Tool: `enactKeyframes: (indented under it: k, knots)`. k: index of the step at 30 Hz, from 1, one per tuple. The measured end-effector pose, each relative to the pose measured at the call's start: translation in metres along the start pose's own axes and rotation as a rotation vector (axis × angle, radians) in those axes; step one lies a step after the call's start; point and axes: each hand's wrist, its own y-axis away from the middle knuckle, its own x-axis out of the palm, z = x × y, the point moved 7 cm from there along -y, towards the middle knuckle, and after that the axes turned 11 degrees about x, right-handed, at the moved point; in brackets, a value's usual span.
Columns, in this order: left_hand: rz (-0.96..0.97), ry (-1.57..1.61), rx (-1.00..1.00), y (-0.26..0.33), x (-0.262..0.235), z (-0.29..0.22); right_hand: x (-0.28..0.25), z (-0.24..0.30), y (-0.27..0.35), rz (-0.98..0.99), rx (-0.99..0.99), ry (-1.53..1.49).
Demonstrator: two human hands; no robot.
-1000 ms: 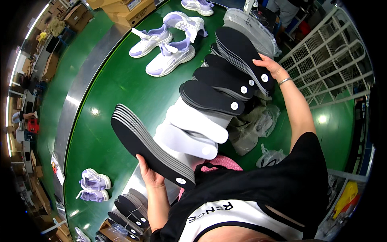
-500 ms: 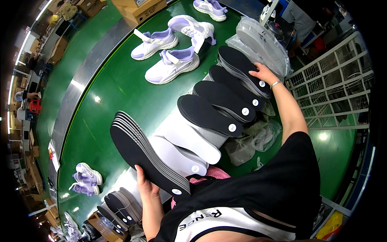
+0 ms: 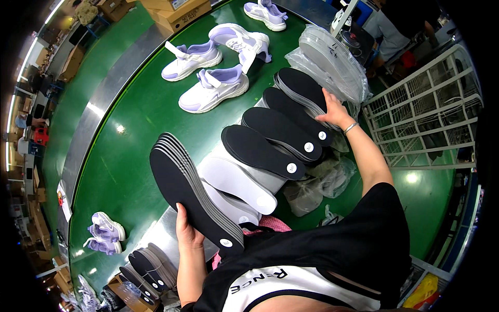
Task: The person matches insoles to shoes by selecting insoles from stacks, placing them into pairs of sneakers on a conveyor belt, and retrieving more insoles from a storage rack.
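Left grip [image 3: 188, 233]: closed on a stack of black insoles [image 3: 179, 182] with grey edges, thumb against the black face, other fingers hidden by the stack. Stack is tilted, heel end with round white label toward me, toe end pointing away over the desk [image 3: 138, 177]. Pink checked cloth [image 3: 274, 224] just beyond that heel.

Lower left: more black-and-grey insole stacks [image 3: 148, 262], strapped, beside an open carton [image 3: 118, 292] (contents partly hidden, some clear plastic showing).

Next out, two white insole stacks [image 3: 236, 179] on the pale strip along the near edge, the closer one partly covered by what I hold. Then a row of black stacks [image 3: 260, 151], labelled heels facing me. Clear plastic bags [image 3: 338, 178] sit below the row, to its right.

Right grip [image 3: 335, 112]: on the heel end of the farthest black stack [image 3: 300, 87], thumb and fingers apart; can't tell if it's clamping or only resting.

Past that: a bagged grey stack [image 3: 332, 58], white wire rack [image 3: 423, 112] off right. White-and-lilac shoes [image 3: 214, 93] grouped across the desk, cartons [image 3: 179, 16] at the far edge. Person in grey trousers [image 3: 395, 32] in the background, upper right.
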Motion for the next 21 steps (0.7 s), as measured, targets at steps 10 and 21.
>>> enactKeyframes:
  k: [10, 21]
  knots:
    - [0.024, 0.022, -0.017, -0.006, -0.004, 0.005, -0.025, 0.002, -0.001, -0.090, -0.020, -0.068]
    - [-0.020, 0.040, -0.071, -0.015, -0.002, 0.022, 0.003, 0.004, -0.015, -0.116, -0.007, 0.040]
